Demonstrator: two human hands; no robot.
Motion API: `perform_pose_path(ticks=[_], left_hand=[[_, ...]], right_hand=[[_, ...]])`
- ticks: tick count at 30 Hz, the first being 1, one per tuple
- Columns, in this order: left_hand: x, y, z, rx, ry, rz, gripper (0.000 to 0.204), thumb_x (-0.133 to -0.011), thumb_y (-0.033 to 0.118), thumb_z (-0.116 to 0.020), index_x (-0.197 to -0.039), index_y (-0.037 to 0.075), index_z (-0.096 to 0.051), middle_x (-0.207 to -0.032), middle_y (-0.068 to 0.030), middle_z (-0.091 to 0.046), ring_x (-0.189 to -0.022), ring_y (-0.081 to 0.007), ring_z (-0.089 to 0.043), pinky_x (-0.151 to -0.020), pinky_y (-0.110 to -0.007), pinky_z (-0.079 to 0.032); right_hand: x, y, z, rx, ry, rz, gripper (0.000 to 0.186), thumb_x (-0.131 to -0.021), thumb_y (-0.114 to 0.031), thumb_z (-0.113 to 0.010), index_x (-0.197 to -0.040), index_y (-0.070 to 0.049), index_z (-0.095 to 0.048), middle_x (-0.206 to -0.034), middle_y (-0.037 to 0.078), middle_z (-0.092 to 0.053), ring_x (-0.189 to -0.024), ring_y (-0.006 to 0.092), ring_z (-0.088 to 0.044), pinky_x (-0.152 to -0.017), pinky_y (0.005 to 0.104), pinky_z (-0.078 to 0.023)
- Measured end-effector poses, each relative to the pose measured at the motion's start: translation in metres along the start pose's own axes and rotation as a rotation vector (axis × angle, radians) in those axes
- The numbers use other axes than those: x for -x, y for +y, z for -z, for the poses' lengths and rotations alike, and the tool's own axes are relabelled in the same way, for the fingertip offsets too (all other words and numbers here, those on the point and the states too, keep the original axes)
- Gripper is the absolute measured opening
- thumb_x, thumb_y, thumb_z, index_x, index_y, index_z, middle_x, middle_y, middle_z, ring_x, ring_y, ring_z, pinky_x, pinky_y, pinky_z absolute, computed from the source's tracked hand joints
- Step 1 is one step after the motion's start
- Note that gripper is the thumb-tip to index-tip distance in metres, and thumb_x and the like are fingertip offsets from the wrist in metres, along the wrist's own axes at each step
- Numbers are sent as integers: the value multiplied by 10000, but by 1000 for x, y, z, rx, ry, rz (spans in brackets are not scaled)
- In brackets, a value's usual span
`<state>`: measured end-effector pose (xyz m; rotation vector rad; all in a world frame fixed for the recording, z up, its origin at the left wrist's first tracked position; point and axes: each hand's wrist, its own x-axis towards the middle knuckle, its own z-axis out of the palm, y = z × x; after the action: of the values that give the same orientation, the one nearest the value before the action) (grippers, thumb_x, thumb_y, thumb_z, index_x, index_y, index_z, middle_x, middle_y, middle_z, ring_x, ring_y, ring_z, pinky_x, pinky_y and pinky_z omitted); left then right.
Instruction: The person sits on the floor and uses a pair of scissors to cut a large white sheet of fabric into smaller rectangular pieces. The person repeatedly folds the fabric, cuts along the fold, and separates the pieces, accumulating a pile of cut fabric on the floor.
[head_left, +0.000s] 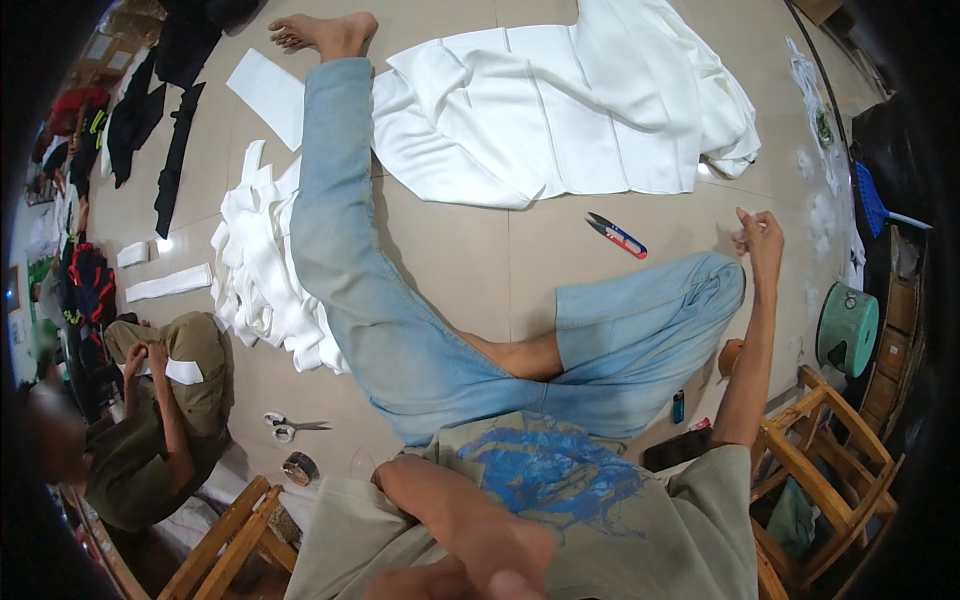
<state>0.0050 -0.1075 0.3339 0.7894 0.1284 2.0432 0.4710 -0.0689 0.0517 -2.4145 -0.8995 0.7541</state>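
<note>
My left hand [480, 565] is raised close to the camera at the bottom centre, blurred, so its grip is unclear. My right hand [757, 238] is out beyond my bent right knee, fingers curled; whatever they may hold is too small to make out. Red-and-blue snips [617, 235] lie on the floor left of that hand. A big white fabric piece [560, 110] spreads past my legs, and a heap of white strips [255, 265] lies beside my outstretched left leg. White-handled scissors [290, 427] and a dark tape roll [300, 467] lie at my left.
A co-worker [160, 420] sits at far left with both hands on white material. Black fabric pieces [180, 150] lie upper left. Wooden frames [820, 440] stand either side of me. A green round object [848, 328], blue dustpan [870, 200], phone [675, 450] and lighter [679, 406] are at my right.
</note>
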Motion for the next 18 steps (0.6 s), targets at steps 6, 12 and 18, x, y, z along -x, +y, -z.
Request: perform_pose_path(ticks=[6,12,18], left_hand=[[14,-10,-17,142,91,237,172,-979,198,-681,-1109,300,-727,-1558,146,-497,-1455,-127,-398,-1151,-713,-217],[27,-5,-23,115,68,487,66,-975,271,-694,-990,299,-752,-1594,224,-453,-1476,-126,-363,-1169,-738,-148],[-3,13,-68,-468,538,760,92,-981,374,-681,-993,304,-740,-1616,219,-432,-1490,-138,-336,-1181,-727,-128]], right_hand=[[-52,115,49,117,144,302,616,-1083,-518,-479,-1108,77,-638,-917,231,-752,-740,253,-750,-844,413,-549],[-57,105,80,158,228,-22,362,-1016,-333,-640,-1108,16,-606,-911,163,-776,-572,234,-718,-561,382,-542],[-45,108,105,644,288,-15,557,-788,-456,-860,-1051,-11,-650,-872,147,-761,-794,312,-727,-818,424,-534]])
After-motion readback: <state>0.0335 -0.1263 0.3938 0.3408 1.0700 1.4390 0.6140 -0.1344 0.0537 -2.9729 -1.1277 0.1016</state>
